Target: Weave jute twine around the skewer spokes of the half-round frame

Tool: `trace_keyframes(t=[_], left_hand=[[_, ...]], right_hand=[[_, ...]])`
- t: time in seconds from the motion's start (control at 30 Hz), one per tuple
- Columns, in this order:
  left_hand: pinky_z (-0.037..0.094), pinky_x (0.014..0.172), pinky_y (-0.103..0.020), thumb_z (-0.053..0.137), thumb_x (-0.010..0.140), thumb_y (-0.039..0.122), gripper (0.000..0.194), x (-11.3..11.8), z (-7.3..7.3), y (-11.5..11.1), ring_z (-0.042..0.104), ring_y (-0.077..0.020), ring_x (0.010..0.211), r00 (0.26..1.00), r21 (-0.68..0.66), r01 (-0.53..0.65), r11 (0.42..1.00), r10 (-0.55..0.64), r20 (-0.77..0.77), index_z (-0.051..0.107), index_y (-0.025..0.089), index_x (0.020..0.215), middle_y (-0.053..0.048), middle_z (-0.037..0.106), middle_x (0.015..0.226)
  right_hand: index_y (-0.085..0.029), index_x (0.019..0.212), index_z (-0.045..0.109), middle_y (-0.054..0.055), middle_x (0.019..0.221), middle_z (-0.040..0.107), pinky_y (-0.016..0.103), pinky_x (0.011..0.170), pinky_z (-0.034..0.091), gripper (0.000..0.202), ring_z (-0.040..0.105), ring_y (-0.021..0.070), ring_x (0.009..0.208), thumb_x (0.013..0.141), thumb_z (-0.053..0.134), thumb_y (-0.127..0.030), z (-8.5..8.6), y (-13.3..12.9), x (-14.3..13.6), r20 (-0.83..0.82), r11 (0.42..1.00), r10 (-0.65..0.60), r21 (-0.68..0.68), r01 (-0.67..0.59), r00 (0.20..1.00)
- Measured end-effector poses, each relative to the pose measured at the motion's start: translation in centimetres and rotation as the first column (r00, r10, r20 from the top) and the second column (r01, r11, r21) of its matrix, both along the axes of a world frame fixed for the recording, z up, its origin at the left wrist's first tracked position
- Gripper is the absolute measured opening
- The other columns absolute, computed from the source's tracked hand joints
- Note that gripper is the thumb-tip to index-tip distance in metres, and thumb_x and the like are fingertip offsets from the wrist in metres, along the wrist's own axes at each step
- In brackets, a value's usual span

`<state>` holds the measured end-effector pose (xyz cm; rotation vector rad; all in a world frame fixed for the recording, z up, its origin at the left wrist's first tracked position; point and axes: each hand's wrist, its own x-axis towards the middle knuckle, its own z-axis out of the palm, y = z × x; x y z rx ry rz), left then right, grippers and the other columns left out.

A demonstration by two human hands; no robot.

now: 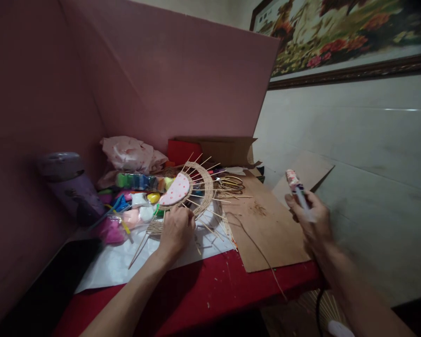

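Holding the weave (208, 185) at its lower edge, the left hand (177, 225) has its grip closed just below the dotted pad (176, 190); its fingertips are hidden. The weave tilts above the table (210, 290), and whether it touches the white sheet (100, 272) under it, I cannot tell. Well to the right of the weave, the right hand (314, 213) has its grip closed around a slim, blurred tool (303, 203).

The sticks (224, 201) look most at risk: they jut bare from the weave's rim, so a careless swing of the tool toward it could bend or snap 1 or 2. With only 1 hand on the weave's lower edge, the far rim could twist or sag, and too hard a squeeze could crush the band. Just left of the weave, the bags (147, 214) could be poked or dragged if it turns. To its right, the loose cord (259, 247) crosses the card (277, 234) and could snag a forearm. A dark cable (318, 313) hangs to the weave's lower right; if it feeds the tool, a tug could jerk the aim.
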<state>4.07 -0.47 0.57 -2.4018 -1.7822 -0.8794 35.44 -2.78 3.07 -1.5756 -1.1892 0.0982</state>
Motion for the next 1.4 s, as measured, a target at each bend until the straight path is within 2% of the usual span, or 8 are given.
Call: trace_keyframes(t=[0.1, 0.2, 0.27, 0.37, 0.47, 0.63, 0.87, 1.4], left_hand=[[0.036, 0.07, -0.033, 0.049, 0.077, 0.013, 0.013, 0.0, -0.1, 0.0, 0.052, -0.0216, 0.082, 1.0, 0.001, 0.0, 1.0, 0.0, -0.015, 0.059, 0.017, 0.072, -0.006, 0.063, 0.078], [0.037, 0.071, -0.033, 0.049, 0.077, 0.013, 0.012, 0.0, -0.4, 0.2, 0.053, -0.0215, 0.082, 1.0, 0.005, -0.001, 1.0, 0.001, -0.001, 0.06, 0.017, 0.074, -0.006, 0.063, 0.078], [0.037, 0.071, -0.034, 0.049, 0.078, 0.014, 0.012, 0.0, -0.5, 0.3, 0.053, -0.0214, 0.082, 1.0, 0.016, 0.0, 1.0, 0.0, 0.011, 0.06, 0.017, 0.075, -0.007, 0.063, 0.078], [0.039, 0.071, -0.033, 0.049, 0.078, 0.013, 0.011, 0.0, -0.6, 0.2, 0.052, -0.0211, 0.081, 1.0, 0.028, 0.01, 1.0, -0.01, 0.028, 0.059, 0.017, 0.073, -0.007, 0.062, 0.076], [0.04, 0.07, -0.032, 0.05, 0.078, 0.012, 0.012, 0.0, -0.5, 0.2, 0.052, -0.0206, 0.08, 0.999, 0.032, 0.02, 0.999, -0.022, 0.049, 0.058, 0.016, 0.071, -0.007, 0.061, 0.075], [0.042, 0.069, -0.031, 0.049, 0.078, 0.012, 0.012, 0.0, -0.7, 0.2, 0.052, -0.0203, 0.081, 0.997, 0.068, 0.039, 0.997, -0.044, 0.069, 0.057, 0.017, 0.07, -0.007, 0.059, 0.074], [0.043, 0.07, -0.032, 0.049, 0.078, 0.013, 0.012, -0.1, -0.9, 0.2, 0.051, -0.0198, 0.081, 0.996, 0.069, 0.037, 0.997, -0.042, 0.08, 0.057, 0.018, 0.071, -0.006, 0.059, 0.074], [0.043, 0.07, -0.031, 0.05, 0.079, 0.014, 0.011, 0.1, -0.5, 0.0, 0.052, -0.0205, 0.083, 0.997, 0.045, 0.022, 0.999, -0.025, 0.068, 0.056, 0.018, 0.071, -0.006, 0.058, 0.074]], right_hand=[[-0.019, 0.083, 0.053, -0.004, 0.063, 0.042, 0.02, 0.04, 0.027, 0.036, 0.037, 0.0076, 0.047, 0.065, 0.068, -0.045, 2.2, -2.4, -3.4, -0.424, 0.945, 0.277, -0.042, -0.324, 0.862], [-0.02, 0.086, 0.049, -0.006, 0.061, 0.042, 0.017, 0.034, 0.021, 0.035, 0.03, 0.0038, 0.04, 0.069, 0.066, -0.045, 3.2, -4.4, -7.2, -0.668, 0.657, 0.477, -0.161, -0.736, 0.572], [-0.02, 0.086, 0.045, -0.007, 0.06, 0.04, 0.016, 0.033, 0.019, 0.036, 0.026, 0.0025, 0.039, 0.071, 0.065, -0.046, 2.9, -5.0, -9.3, -0.757, 0.495, 0.476, -0.191, -0.848, 0.448], [-0.021, 0.08, 0.042, -0.01, 0.052, 0.035, 0.016, 0.031, 0.019, 0.035, 0.024, 0.0029, 0.036, 0.074, 0.062, -0.049, 2.0, -4.7, -11.4, -0.759, 0.382, 0.488, -0.258, -0.887, 0.431], [-0.022, 0.081, 0.041, -0.01, 0.049, 0.036, 0.016, 0.029, 0.019, 0.035, 0.025, 0.0034, 0.033, 0.076, 0.057, -0.052, 1.5, -3.8, -12.2, -0.72, 0.352, 0.484, -0.359, -0.864, 0.497], [-0.021, 0.083, 0.043, -0.009, 0.054, 0.04, 0.016, 0.029, 0.018, 0.042, 0.027, 0.0029, 0.035, 0.073, 0.056, -0.059, 1.3, -2.7, -12.3, -0.643, 0.381, 0.526, -0.407, -0.83, 0.557], [-0.02, 0.079, 0.044, -0.008, 0.05, 0.037, 0.017, 0.031, 0.015, 0.043, 0.025, 0.0038, 0.037, 0.074, 0.055, -0.061, 1.2, -1.8, -12.6, -0.631, 0.339, 0.559, -0.418, -0.843, 0.538], [-0.02, 0.078, 0.044, -0.007, 0.05, 0.04, 0.017, 0.031, 0.016, 0.042, 0.027, 0.0039, 0.036, 0.073, 0.056, -0.06, 0.9, -1.7, -12.5, -0.629, 0.361, 0.549, -0.416, -0.835, 0.551]])
